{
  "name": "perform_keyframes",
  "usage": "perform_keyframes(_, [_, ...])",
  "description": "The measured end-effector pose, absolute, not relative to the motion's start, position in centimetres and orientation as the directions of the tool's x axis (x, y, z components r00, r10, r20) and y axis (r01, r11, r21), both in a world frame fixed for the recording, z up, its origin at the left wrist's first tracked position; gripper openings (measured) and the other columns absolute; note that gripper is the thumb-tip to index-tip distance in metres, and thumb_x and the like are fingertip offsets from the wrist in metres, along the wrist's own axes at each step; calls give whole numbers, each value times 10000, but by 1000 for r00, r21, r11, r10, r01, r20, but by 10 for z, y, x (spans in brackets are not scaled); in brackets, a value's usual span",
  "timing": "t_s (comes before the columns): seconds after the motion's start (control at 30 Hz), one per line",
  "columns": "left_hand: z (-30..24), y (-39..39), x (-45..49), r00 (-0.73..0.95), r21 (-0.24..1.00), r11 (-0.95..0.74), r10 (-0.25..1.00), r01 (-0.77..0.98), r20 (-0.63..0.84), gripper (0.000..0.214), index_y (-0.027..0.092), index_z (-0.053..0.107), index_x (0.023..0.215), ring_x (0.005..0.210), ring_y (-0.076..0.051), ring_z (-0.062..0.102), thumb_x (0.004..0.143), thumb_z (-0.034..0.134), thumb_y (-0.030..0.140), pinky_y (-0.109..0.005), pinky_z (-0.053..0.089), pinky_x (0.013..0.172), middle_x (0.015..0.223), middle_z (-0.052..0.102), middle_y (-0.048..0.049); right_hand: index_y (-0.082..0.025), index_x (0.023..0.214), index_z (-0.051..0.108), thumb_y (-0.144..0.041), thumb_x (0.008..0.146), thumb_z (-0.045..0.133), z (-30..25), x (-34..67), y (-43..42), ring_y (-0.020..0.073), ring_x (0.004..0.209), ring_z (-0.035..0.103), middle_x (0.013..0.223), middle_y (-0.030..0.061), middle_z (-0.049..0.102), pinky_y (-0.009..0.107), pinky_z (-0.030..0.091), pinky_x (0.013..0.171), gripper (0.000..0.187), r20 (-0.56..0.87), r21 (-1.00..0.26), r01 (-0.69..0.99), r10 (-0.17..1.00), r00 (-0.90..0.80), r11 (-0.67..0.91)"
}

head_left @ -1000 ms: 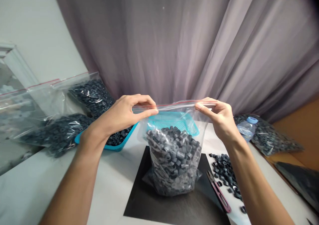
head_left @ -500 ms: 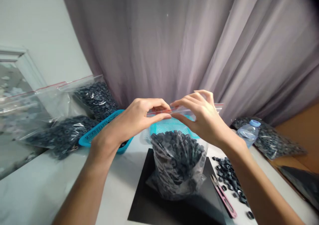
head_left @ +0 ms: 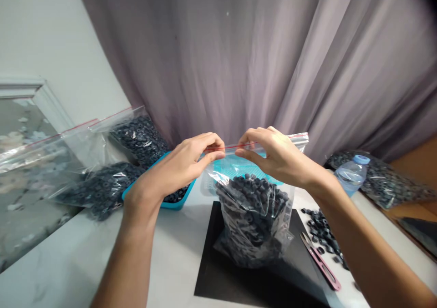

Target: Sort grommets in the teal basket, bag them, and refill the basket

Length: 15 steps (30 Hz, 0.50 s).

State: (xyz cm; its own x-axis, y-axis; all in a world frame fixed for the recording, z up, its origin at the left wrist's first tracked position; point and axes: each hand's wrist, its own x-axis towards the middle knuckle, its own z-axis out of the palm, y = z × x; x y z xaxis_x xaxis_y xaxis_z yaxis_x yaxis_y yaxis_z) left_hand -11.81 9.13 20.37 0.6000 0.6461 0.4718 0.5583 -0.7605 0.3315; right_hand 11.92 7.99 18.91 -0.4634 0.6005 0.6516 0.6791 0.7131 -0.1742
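A clear zip bag (head_left: 252, 226), filled with small dark ring-shaped pieces, stands upright on a black mat (head_left: 218, 276). My left hand (head_left: 194, 158) pinches the bag's red-lined zip edge between thumb and fingers, left of its middle. On the same edge, a short gap to the right, my right hand (head_left: 269, 151) pinches with thumb and fingers. Between the two hands the red strip runs nearly straight. To the bag's right lie pink-handled thread snips (head_left: 322, 262), blades pointing away from me.
A blue basket (head_left: 174, 204) holding dark pieces stands left, beside filled zip bags (head_left: 112, 185). Another turquoise basket (head_left: 228, 166) shows behind the bag. Loose dark pieces (head_left: 324, 235), a water bottle (head_left: 351, 174) and another filled bag (head_left: 389, 185) are at right. A curtain (head_left: 218, 62) hangs behind.
My hands have moved apart along the zip edge, from nearly touching to a visible gap. The whole view has shifted slightly, and the filled bag still stands on the mat.
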Motion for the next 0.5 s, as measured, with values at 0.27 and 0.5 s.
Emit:
perform_keyframes(0.27, [204, 84, -109, 626, 55, -775, 549, 630, 554, 128, 223, 589, 1046, 953, -175, 606, 1049, 536, 340, -298, 422, 838, 1025, 631, -2, -200, 927, 594, -335, 1026, 597, 185, 123, 88, 190, 829, 590, 898, 25, 699, 342, 346, 806, 167, 702, -16, 704, 509, -498, 710])
perform_keyframes(0.5, [201, 93, -108, 605, 166, -776, 589, 608, 536, 173, 262, 638, 1025, 943, -140, 636, 1030, 572, 422, -264, 436, 823, 1021, 658, 47, -222, 966, 645, -379, 1020, 610, 181, 125, 86, 206, 893, 588, 947, 12, 738, 358, 323, 839, 170, 696, -46, 694, 521, -494, 719])
